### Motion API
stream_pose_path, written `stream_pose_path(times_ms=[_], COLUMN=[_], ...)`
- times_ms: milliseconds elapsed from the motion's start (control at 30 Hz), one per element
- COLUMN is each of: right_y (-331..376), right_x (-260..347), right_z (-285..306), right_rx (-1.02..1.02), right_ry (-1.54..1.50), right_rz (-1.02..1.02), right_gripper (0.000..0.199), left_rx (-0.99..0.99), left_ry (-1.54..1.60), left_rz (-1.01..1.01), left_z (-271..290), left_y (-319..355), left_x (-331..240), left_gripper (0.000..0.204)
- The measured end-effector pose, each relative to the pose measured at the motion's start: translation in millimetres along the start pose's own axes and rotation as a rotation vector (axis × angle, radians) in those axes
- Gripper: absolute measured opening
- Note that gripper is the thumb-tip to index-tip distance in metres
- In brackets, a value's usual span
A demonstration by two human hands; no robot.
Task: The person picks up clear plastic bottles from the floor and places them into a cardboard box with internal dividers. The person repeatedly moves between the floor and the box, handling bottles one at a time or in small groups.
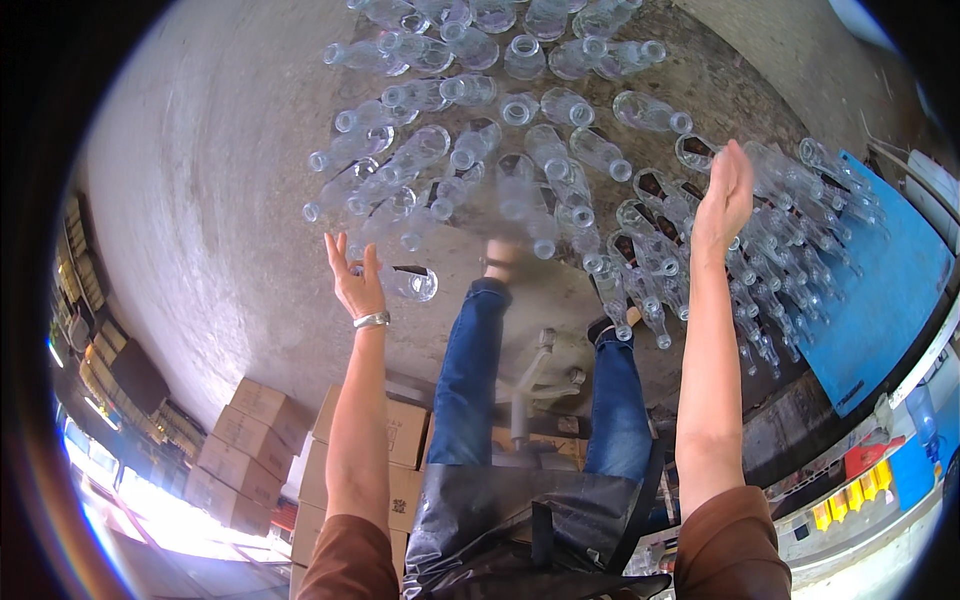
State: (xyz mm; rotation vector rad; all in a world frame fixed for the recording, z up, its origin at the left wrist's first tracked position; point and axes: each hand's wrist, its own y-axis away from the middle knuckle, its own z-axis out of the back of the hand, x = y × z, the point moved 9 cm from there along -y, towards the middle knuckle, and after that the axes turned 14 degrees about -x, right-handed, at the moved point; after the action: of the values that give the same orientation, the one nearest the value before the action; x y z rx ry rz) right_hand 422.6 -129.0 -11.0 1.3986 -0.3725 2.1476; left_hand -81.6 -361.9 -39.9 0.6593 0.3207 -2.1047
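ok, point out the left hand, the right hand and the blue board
left hand (356,281), head view, on the palm
right hand (725,197), head view, on the hand's edge
blue board (890,290), head view, on its bare face

A rough grey concrete floor (200,180) meets stacked cardboard boxes (250,440), a blue board (880,300) and bright daylight at the edge.

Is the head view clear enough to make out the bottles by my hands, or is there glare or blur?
Head view: glass bottles sharp mid-frame; fisheye bends the floor and blue panel; lower-left corner blown out by daylight; left hand and right hand unblurred.
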Motion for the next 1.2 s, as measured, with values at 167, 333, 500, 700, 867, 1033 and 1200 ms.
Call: stream_pose_path(times_ms=[167,333,500,700,867,1033,1200], right_y=[22,41,60,82,98,121,157], right_x=[8,9,-5,-17,-35,-49,-49], right_z=[37,74,104,142,172,201,249], right_rx=[0.016,0.030,0.048,0.082,0.070,0.062,0.086], right_ry=[-0.009,0.000,-0.053,-0.059,-0.007,-0.075,-0.081], right_rz=[-0.022,-0.022,-0.139,-0.205,-0.243,-0.327,-0.405], right_gripper=[0.040,0.029,0.026,0.022,0.024,0.023,0.020], left_rx=[-0.022,0.097,0.210,0.198,0.174,0.170,0.105], left_ry=[0.038,0.042,0.056,0.149,0.079,0.053,-0.025], left_rz=[0.033,-0.095,-0.332,-0.438,-0.420,-0.452,-0.547], left_z=[14,22,-17,-79,-108,-107,-87], left_y=[23,70,100,106,108,119,123], left_x=[2,-23,-92,-141,-133,-116,-111], left_gripper=[0.070,0.042,0.025,0.019,0.019,0.024,0.043])
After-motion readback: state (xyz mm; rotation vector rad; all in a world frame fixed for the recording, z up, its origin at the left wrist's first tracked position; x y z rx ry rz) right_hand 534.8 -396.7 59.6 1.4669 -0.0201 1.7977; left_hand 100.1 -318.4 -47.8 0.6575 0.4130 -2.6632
